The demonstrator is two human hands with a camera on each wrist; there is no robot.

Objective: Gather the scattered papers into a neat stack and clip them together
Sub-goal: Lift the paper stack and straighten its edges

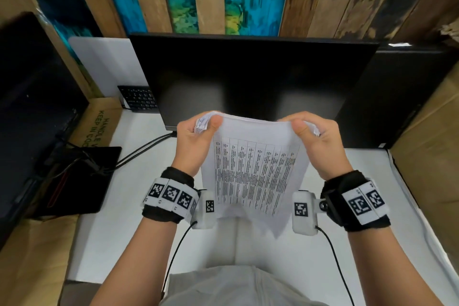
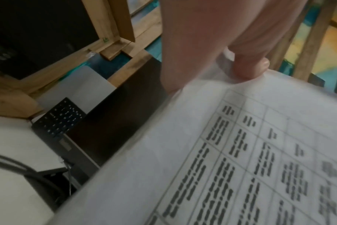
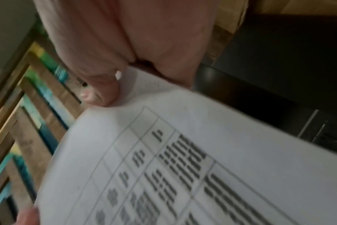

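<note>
A bundle of white papers (image 1: pixel 255 171) printed with a table hangs above the white desk (image 1: pixel 129 218), its bottom edges uneven. My left hand (image 1: pixel 198 134) pinches its top left corner, thumb on the front sheet. My right hand (image 1: pixel 313 136) pinches the top right corner the same way. The left wrist view shows my thumb (image 2: pixel 248 67) pressed on the papers (image 2: pixel 231 159). In the right wrist view my thumb (image 3: pixel 100 91) presses the sheet (image 3: pixel 202 167). No clip shows in any view.
A black monitor (image 1: pixel 248 77) stands just behind the papers, with a keyboard (image 1: pixel 139 98) at its left. Cables (image 1: pixel 139 149) run to a black device (image 1: pixel 82 181) on the left. Cardboard boxes (image 1: pixel 429 169) line the right side; another box (image 1: pixel 99 122) sits at the left.
</note>
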